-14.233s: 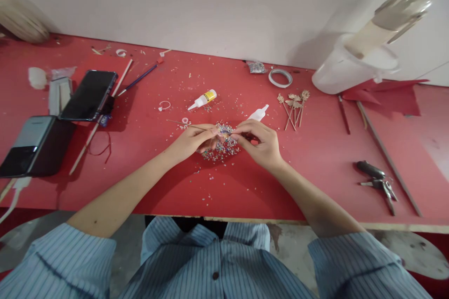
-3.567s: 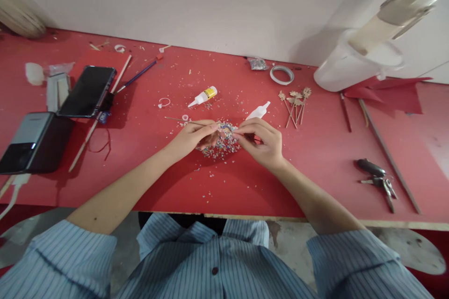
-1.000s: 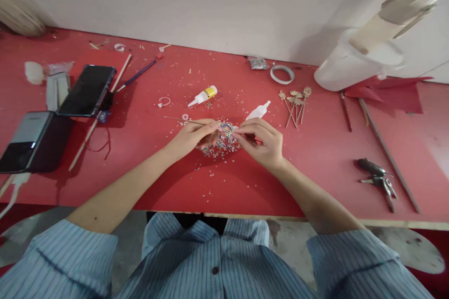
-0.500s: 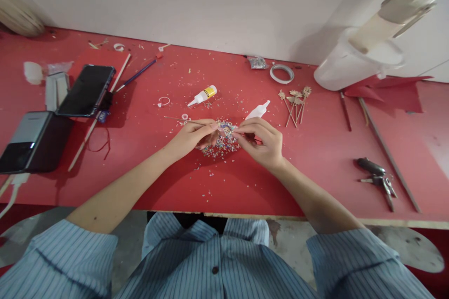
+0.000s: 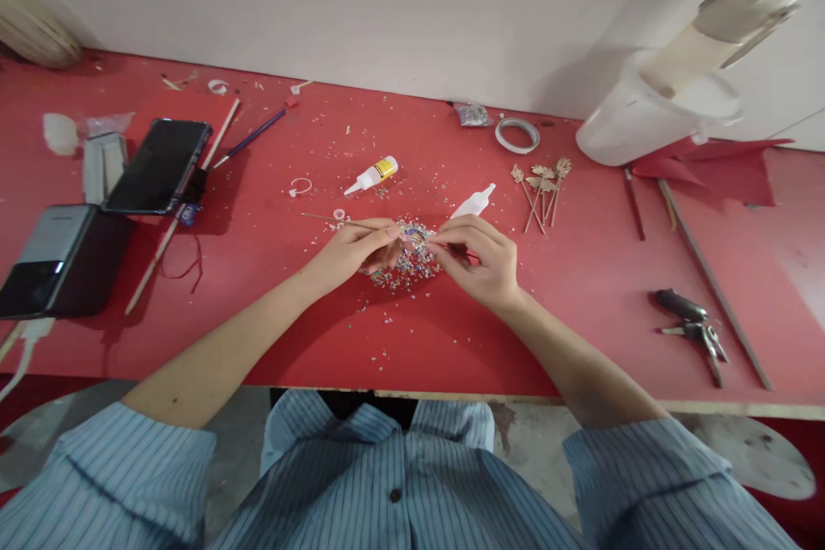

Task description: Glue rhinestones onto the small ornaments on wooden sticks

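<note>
My left hand [image 5: 361, 251] is closed in a pinch on a thin stick [image 5: 322, 217], whose free end points left. Its fingertips meet a small purplish piece [image 5: 416, 234] over a pile of glittery chips [image 5: 406, 273]. My right hand [image 5: 480, 258] pinches at the right side of that piece; what lies between its fingertips is too small to make out. Just behind my right hand lies a white bottle [image 5: 473, 201], partly hidden by the fingers. A glue bottle with a yellow label [image 5: 374, 175] lies behind my left hand.
Leaf-shaped pieces on sticks [image 5: 542, 189] and a tape roll [image 5: 517, 136] lie right of centre. Keys [image 5: 699, 331], a rod [image 5: 715, 284] and a white bucket [image 5: 632, 116] are farther right. A phone [image 5: 160, 165] and power bank [image 5: 61, 262] stand left.
</note>
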### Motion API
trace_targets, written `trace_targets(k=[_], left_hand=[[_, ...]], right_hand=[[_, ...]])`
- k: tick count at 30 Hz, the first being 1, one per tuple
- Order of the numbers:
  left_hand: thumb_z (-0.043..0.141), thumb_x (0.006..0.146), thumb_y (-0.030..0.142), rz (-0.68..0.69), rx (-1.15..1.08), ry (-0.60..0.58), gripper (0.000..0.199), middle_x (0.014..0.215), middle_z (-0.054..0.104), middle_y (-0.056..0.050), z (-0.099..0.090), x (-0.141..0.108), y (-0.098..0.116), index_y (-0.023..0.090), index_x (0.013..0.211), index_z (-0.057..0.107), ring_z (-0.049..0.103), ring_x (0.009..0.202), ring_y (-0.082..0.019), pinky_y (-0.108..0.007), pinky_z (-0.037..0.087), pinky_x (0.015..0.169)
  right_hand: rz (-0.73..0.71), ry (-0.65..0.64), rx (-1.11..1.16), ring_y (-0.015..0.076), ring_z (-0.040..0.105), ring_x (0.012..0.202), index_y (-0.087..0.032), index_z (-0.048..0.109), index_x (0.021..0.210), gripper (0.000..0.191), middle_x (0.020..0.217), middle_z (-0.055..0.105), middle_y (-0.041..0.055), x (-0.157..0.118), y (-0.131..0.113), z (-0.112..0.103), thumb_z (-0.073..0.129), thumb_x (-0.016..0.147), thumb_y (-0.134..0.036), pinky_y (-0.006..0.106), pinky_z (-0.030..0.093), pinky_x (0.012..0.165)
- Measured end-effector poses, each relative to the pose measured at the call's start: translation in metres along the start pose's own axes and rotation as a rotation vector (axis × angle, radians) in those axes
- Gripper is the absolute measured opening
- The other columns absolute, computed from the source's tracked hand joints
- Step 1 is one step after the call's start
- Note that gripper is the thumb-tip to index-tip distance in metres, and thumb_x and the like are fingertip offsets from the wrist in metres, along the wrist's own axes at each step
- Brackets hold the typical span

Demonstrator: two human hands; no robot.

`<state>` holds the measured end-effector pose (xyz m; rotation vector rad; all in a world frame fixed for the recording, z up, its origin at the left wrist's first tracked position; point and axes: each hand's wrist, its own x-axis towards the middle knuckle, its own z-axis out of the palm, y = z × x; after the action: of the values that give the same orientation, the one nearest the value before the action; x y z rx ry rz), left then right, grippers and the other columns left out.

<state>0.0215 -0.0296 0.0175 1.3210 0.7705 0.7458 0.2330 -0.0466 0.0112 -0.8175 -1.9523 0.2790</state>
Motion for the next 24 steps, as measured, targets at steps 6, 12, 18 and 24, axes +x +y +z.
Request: trace_targets(k=[6, 12, 18, 24], left_hand=[[0.050, 0.092, 0.035, -0.001, -0.002, -0.002, 0.031, 0.060, 0.056, 0.001, -0.0001, 0.0003, -0.0010, 0.015, 0.074, 0.064, 0.043, 0.044, -0.005, -0.019, 0.031, 0.042], [0.050, 0.092, 0.035, -0.012, -0.014, -0.016, 0.029, 0.060, 0.055, 0.002, -0.0006, -0.0003, -0.0020, 0.015, 0.078, 0.064, 0.042, 0.045, -0.004, -0.018, 0.030, 0.041], [0.051, 0.091, 0.036, -0.010, -0.021, -0.022, 0.029, 0.059, 0.054, 0.002, 0.0016, 0.0002, -0.0015, 0.015, 0.075, 0.063, 0.041, 0.043, -0.004, -0.018, 0.030, 0.040], [0.051, 0.090, 0.038, -0.010, 0.013, 0.002, 0.031, 0.057, 0.054, 0.002, 0.0028, 0.0020, -0.0028, 0.016, 0.072, 0.062, 0.041, 0.043, -0.005, -0.019, 0.030, 0.040]], right_hand=[[0.000, 0.001, 0.010, 0.0134, 0.063, 0.073, -0.019, 0.066, 0.090, 0.015, 0.083, 0.066, 0.0045, 0.0002, -0.0004, -0.0011, 0.067, 0.079, -0.010, 0.027, 0.054, 0.059], [0.031, 0.005, 0.021, 0.0135, 0.063, 0.075, -0.018, 0.066, 0.090, 0.015, 0.083, 0.065, 0.0047, -0.0003, -0.0005, -0.0016, 0.067, 0.078, -0.009, 0.027, 0.053, 0.061], [0.034, 0.011, 0.027, 0.0133, 0.063, 0.075, -0.020, 0.066, 0.090, 0.014, 0.084, 0.065, 0.0036, -0.0006, -0.0017, -0.0001, 0.066, 0.079, -0.011, 0.027, 0.053, 0.061], [0.058, 0.007, -0.020, 0.0131, 0.062, 0.074, -0.021, 0.066, 0.095, 0.013, 0.087, 0.065, 0.0043, -0.0007, -0.0032, -0.0006, 0.063, 0.084, -0.015, 0.026, 0.053, 0.058]])
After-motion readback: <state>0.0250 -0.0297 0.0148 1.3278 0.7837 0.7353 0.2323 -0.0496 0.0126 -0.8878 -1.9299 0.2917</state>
